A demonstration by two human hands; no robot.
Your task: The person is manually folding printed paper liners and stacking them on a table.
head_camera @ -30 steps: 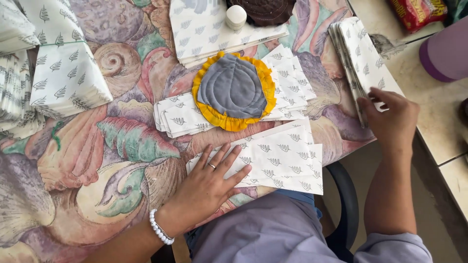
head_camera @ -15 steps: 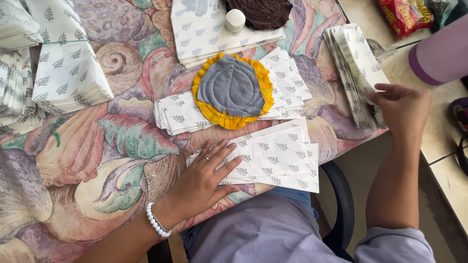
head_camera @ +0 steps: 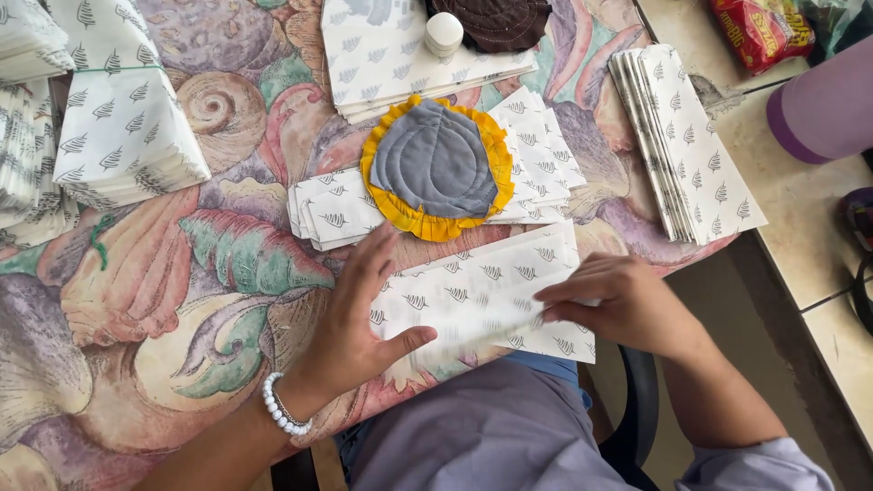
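Both hands' grip on paper sheet

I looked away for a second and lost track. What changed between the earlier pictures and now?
The right hand left the stack of paper bags at the table's right edge and came in onto the printed sheets before the person. The left hand stayed flat on them; the grey and yellow pad did not move.

We see a white bead bracelet on the left wrist, a lavender-grey sleeve on the right arm, and matching lavender-grey fabric over blue at the lap.
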